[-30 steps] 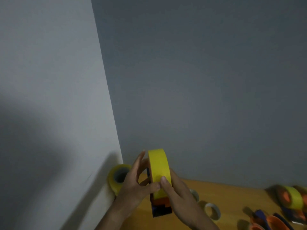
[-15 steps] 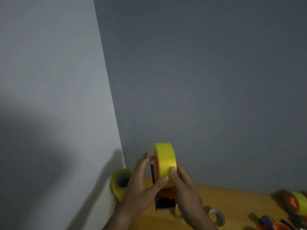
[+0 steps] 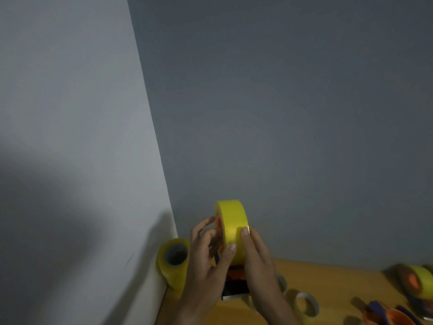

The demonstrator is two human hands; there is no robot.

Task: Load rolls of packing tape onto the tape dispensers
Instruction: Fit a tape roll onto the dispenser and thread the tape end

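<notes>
Above the near-left corner of the surface [image 3: 328, 280], a yellow roll [image 3: 232, 228] stands on edge, raised in both hands and seated on an orange-and-dark dispenser [image 3: 235, 281] that shows just below it. The right hand [image 3: 260, 266] wraps the roll's right side, thumb pressed on the yellow band. The left hand [image 3: 206, 261] holds the left side — thumb on the band, fingers [image 3: 202, 227] curled loosely beside the orange hub. Left of the hands, a second yellow roll [image 3: 174, 261] sits against the white wall [image 3: 70, 137]. A small pale core [image 3: 305, 303] lies on the wood to the right. Farther right — blurred — are a loaded dispenser [image 3: 417, 281] and orange-and-purple dispensers [image 3: 389, 315] at the bottom edge.
</notes>
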